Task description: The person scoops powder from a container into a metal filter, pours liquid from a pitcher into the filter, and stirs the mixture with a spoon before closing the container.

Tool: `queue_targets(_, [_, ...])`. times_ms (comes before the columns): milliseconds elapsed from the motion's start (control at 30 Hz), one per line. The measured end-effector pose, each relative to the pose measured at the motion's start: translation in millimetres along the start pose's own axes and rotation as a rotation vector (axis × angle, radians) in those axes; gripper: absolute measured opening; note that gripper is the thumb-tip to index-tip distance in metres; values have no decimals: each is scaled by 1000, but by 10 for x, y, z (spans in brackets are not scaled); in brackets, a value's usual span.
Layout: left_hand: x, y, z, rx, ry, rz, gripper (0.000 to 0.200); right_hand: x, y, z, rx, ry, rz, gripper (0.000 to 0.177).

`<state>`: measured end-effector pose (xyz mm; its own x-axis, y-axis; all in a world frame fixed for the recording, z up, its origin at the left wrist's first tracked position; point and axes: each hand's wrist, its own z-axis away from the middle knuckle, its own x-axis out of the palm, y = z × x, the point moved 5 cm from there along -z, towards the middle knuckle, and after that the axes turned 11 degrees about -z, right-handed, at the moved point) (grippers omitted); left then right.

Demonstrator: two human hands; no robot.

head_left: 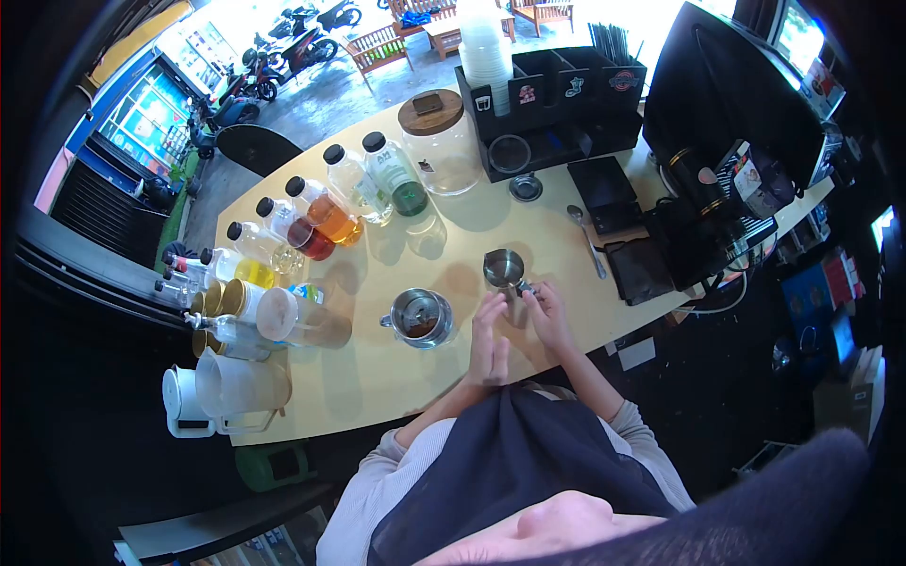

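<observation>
A small stainless steel pitcher [503,265] stands on the light wooden counter [453,247]. My right hand [549,319] grips its handle with thumb and fingers closed. Just below and left of the pitcher, my left hand [487,341] is raised with its fingers stretched out and nothing in it. To the left stands a clear mug [421,321] with a handle and something dark brown at its bottom. A long metal spoon [589,247] lies to the right of the pitcher.
Several bottles of coloured liquid [333,219], a wood-lidded jar [444,156] and plastic pitchers [241,385] line the far and left edges. A black cup organizer [566,104] stands at the back. Black machines [727,104] and a black pouch [638,270] occupy the right side.
</observation>
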<state>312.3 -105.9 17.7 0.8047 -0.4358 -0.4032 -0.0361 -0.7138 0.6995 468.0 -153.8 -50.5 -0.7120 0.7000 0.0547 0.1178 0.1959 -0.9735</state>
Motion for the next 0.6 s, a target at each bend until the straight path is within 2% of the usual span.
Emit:
queue_targets(100, [165,-311,107,-287,3,76,50,12,42,-16,8,-67,-80,16])
queue_targets(167, [238,-454,147,-348,-19,89,51,45,147,-2,250,-60,-258,20])
queue_targets(300, [315,-645,199,-412,-49,114,52,-4,15,1,277,-74,-250,21])
queue_targets(367, [330,-705,210,-427,-60,123,52,-33,22,30,396,14,-344,22])
queue_targets(467, [337,-766,222,-442,-70,133,53,-62,137,26,331,28,-405,16])
queue_targets(600, [329,-833,232,-457,-78,140,54,-91,251,15,357,25,-442,14])
